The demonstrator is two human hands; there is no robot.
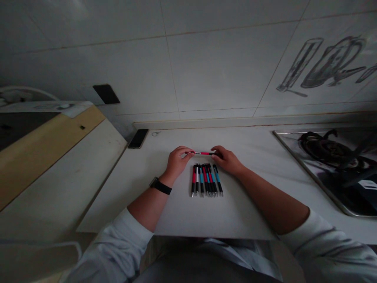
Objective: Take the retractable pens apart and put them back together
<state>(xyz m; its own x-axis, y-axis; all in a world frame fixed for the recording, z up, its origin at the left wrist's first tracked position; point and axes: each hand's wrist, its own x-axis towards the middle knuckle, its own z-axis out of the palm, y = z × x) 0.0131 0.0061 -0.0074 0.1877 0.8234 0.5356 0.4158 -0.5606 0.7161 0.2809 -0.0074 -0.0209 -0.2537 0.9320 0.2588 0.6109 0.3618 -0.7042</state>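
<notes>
A red pen (202,153) is held level between both hands above the white counter (182,212). My left hand (177,160), with a dark watch on its wrist, pinches the pen's left end. My right hand (226,159) grips its black right end. Just in front of the hands lies a tidy row of several pens (206,180) with red, blue, white and black barrels, side by side, tips pointing toward me.
A dark phone (138,138) lies at the counter's back left, a small ring (155,133) beside it. A gas stove (332,157) in a steel tray fills the right side. A wooden surface (44,145) stands to the left. Tiled wall behind.
</notes>
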